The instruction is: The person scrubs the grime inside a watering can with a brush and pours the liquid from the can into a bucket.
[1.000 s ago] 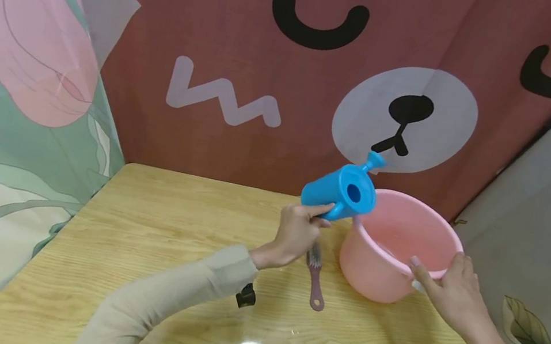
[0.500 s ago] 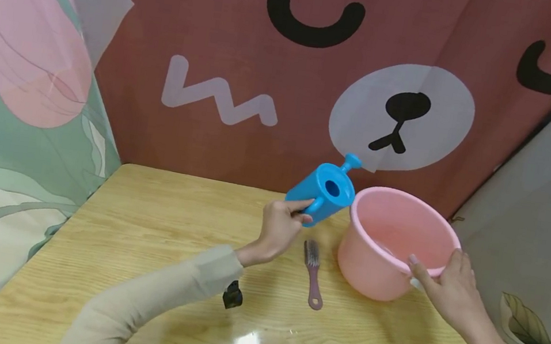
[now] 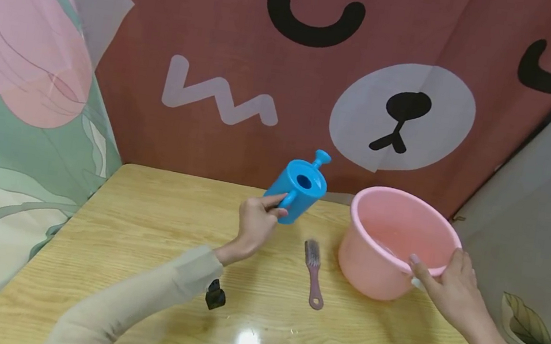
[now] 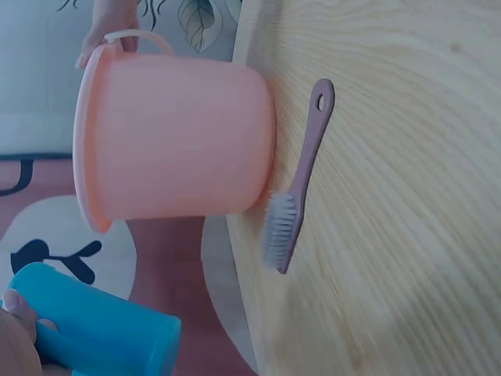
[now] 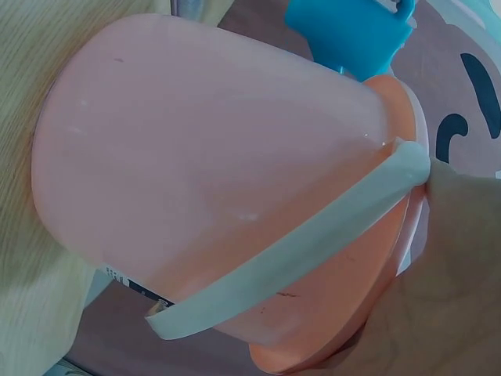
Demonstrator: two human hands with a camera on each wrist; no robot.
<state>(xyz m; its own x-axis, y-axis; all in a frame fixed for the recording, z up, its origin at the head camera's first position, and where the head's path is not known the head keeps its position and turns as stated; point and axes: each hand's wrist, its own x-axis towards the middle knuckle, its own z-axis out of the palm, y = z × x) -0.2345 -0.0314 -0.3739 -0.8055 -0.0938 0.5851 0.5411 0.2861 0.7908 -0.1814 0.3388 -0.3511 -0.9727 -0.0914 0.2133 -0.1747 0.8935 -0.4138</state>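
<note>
My left hand point(image 3: 256, 222) grips the handle of a blue watering can point(image 3: 288, 188), held up over the back of the table with its top opening and sprinkler spout facing me. To the right stands a pink bucket point(image 3: 372, 269), upright on the table. On its near right rim my right hand point(image 3: 456, 289) holds on, fingers and thumb at the edge. The bucket's white handle point(image 5: 290, 258) hangs down its side in the right wrist view. Between the can and the bucket lies a scrub brush point(image 3: 314, 276) with a mauve handle and pale bristles.
The wooden table point(image 3: 153, 225) ends at a brown curtain point(image 3: 195, 144) with a bear face. A grey leaf-patterned cloth point(image 3: 550, 231) borders the right side, close to the bucket. A few small droplets point(image 3: 293, 331) lie on the tabletop near the front.
My left hand has moved left with the watering can, away from the bucket's rim, and the can has come more upright. My right hand and the bucket stay put.
</note>
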